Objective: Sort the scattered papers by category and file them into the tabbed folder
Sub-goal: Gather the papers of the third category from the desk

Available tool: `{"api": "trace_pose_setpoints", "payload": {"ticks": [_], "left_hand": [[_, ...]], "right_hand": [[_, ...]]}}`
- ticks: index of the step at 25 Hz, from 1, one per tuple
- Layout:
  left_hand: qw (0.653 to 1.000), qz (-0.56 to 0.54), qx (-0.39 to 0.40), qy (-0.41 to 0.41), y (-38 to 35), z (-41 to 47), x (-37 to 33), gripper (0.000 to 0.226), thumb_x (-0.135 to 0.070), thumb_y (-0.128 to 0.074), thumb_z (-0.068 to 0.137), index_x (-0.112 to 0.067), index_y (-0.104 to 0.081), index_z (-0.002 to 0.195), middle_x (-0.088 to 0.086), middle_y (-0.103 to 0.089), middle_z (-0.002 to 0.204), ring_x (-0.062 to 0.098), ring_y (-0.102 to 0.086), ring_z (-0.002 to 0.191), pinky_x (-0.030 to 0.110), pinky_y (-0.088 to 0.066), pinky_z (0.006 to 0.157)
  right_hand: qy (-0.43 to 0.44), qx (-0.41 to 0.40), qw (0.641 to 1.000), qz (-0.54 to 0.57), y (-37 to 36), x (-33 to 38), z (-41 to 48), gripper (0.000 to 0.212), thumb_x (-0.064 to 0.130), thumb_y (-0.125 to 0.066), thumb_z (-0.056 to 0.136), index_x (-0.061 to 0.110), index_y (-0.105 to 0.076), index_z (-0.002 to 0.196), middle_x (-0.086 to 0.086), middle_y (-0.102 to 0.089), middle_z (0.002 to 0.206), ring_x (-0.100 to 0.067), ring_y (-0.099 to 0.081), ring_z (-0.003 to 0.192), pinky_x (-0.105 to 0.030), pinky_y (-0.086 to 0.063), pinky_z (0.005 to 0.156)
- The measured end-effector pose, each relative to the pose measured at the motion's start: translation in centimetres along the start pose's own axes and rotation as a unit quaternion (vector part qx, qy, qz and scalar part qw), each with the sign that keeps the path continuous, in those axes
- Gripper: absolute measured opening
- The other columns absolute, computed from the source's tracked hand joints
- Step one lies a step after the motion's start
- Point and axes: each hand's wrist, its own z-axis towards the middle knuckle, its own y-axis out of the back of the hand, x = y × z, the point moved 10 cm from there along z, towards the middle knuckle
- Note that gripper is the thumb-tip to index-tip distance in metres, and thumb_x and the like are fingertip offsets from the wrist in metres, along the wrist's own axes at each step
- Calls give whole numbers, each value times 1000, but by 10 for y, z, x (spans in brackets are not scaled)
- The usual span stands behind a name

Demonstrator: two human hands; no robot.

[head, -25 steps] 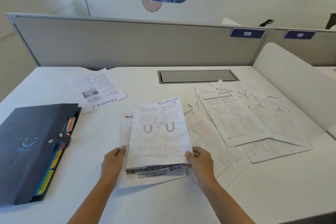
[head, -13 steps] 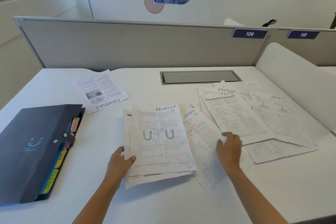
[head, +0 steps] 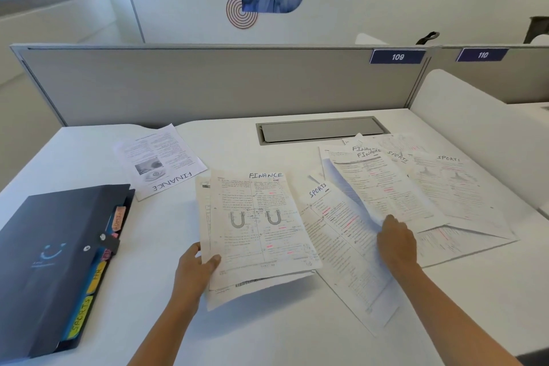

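Observation:
My left hand point(head: 197, 264) pinches the lower left corner of a small stack of papers point(head: 255, 223); its top sheet reads FINANCE and shows two U-shaped magnets. My right hand point(head: 396, 242) grips the near edge of another FINANCE sheet point(head: 377, 187) in the spread at the right, lifting that edge. A sheet marked SPORTS point(head: 335, 235) lies between the two hands. More SPORTS sheets point(head: 451, 184) fan out at the right. A dark tabbed folder point(head: 50, 258) lies shut at the left, with coloured tabs along its right edge, one reading SPORTS.
A single FINANCE sheet point(head: 157, 160) lies upside down behind the folder. A grey cable hatch point(head: 320, 129) is set into the white desk point(head: 297, 336). A grey partition point(head: 208, 83) closes the back, and a white side panel point(head: 475, 140) stands at the right.
My right hand let go of the stack, moved right across the SPORTS sheet and took hold of the FINANCE sheet's near edge. My left hand keeps the stack, which has tilted slightly.

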Motion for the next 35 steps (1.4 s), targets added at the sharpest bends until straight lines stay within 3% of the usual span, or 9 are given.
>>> {"api": "trace_pose_setpoints", "payload": {"ticks": [4,9,16,21,24,26,30,32,35], "left_hand": [[1000,3,1,3,-1,5,-1,27,-5,-58,90,-17,-53,114,13,-65,119,34,-65,95,52,-53,85],[999,28,14,10,-6,6,2,31,-6,-54,93,-16,-51,122,11,-63,121,34,-65,96,50,-54,83],[997,69,6,27,-11,9,1,29,-23,-35,101,-18,-48,127,4,-60,117,27,-59,100,41,-51,81],[994,51,24,94,-15,23,19,76,-71,-7,87,-26,-51,130,13,-60,125,32,-59,109,46,-53,86],[993,72,35,91,-21,16,8,61,-59,-27,94,-16,-50,131,12,-59,125,32,-58,106,39,-53,77],[994,73,41,72,-22,12,1,36,-33,-43,97,-10,-51,124,11,-62,118,30,-61,98,36,-52,70],[993,99,37,52,-13,15,3,20,-15,-47,96,-10,-51,115,10,-64,111,31,-63,93,38,-54,69],[992,116,30,44,-8,17,4,21,-16,-47,96,-11,-50,116,10,-63,113,31,-63,93,40,-54,72],[992,120,13,46,-6,21,9,26,-16,-47,96,-12,-50,121,10,-62,119,31,-62,95,39,-53,74]], "right_hand": [[27,-81,994,69,27,22,-17,17,-11,-52,87,-8,-60,102,-25,-67,82,-38,-67,70,-40,-55,62],[205,-177,950,155,47,100,-67,38,-13,-69,75,-6,-65,112,-19,-73,98,-27,-73,66,-34,-59,57],[364,-1,914,179,11,209,-129,42,-2,-66,82,14,-63,121,-5,-76,86,-20,-70,61,-28,-59,56],[415,124,882,183,-4,241,-165,34,30,-38,100,18,-54,128,-7,-72,95,-26,-66,81,-26,-41,68],[372,175,879,240,-2,232,-155,43,49,-30,98,18,-60,95,-1,-63,70,-21,-59,65,-30,-41,61],[293,146,894,306,-1,210,-123,40,41,-36,100,14,-54,75,1,-54,56,-17,-51,51,-31,-41,53],[84,19,948,306,-1,125,-31,17,8,-50,95,3,-65,101,-8,-67,79,-14,-58,61,-16,-44,57],[-5,5,971,237,-4,75,13,25,0,-52,89,-1,-57,114,-17,-63,107,-26,-60,92,-25,-44,75],[-89,45,994,39,-11,17,64,41,12,-55,88,-5,-44,124,-26,-46,128,-39,-46,116,-41,-41,95]]}}
